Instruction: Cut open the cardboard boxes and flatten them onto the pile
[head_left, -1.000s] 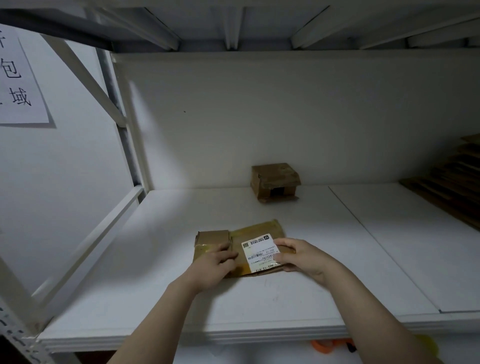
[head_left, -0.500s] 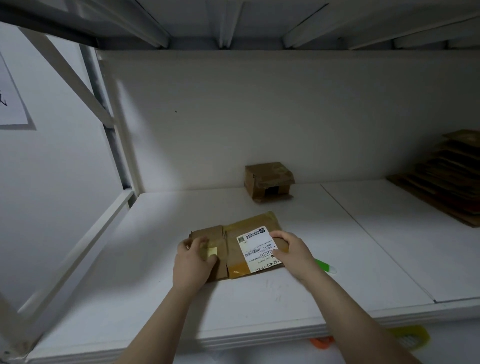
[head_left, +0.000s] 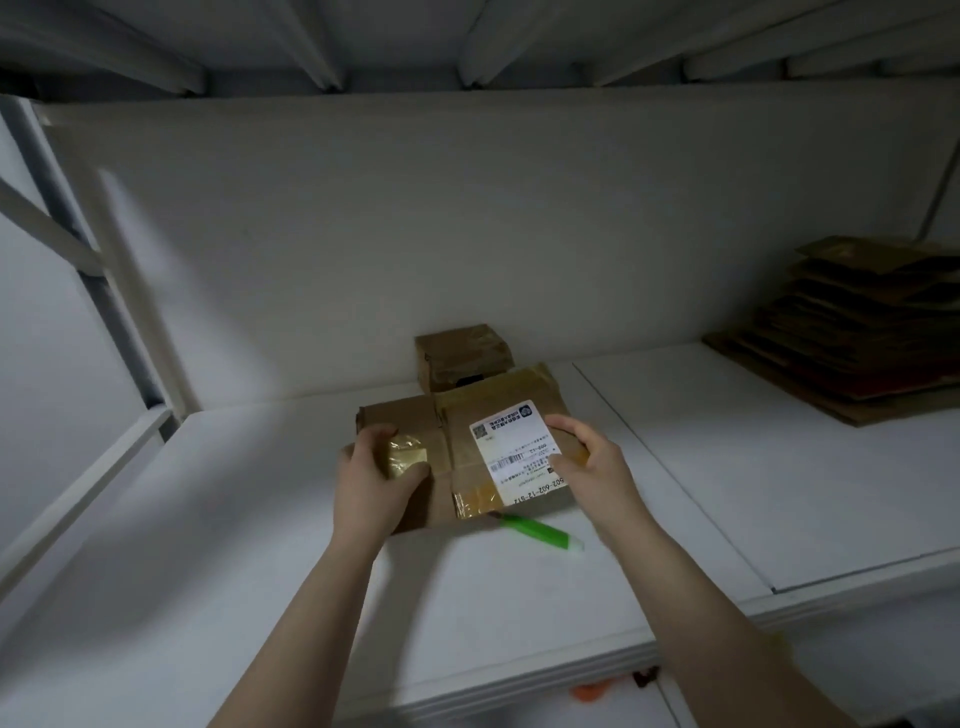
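A flattened brown cardboard box (head_left: 415, 421) with yellow tape and a white shipping label is lifted off the white shelf, tilted toward me. My left hand (head_left: 371, 480) grips its left part, thumb over a taped patch. My right hand (head_left: 592, 462) holds its right edge, thumb on the label. A green cutter (head_left: 540, 531) lies on the shelf just under the box's near edge. A small taped cardboard box (head_left: 462, 351) stands behind, against the back wall. The pile of flattened cardboard (head_left: 857, 332) sits at the far right.
The white shelf board (head_left: 260, 571) has a seam running from back to front right of centre. White rack posts and a diagonal brace (head_left: 93, 291) stand on the left. Shelf beams hang low overhead. Something orange (head_left: 587, 691) shows below the shelf's front edge.
Both hands have raised the flattened box off the shelf and tilted it up. The green cutter, hidden a second ago, now lies exposed beneath it. The view has swung right toward the pile.
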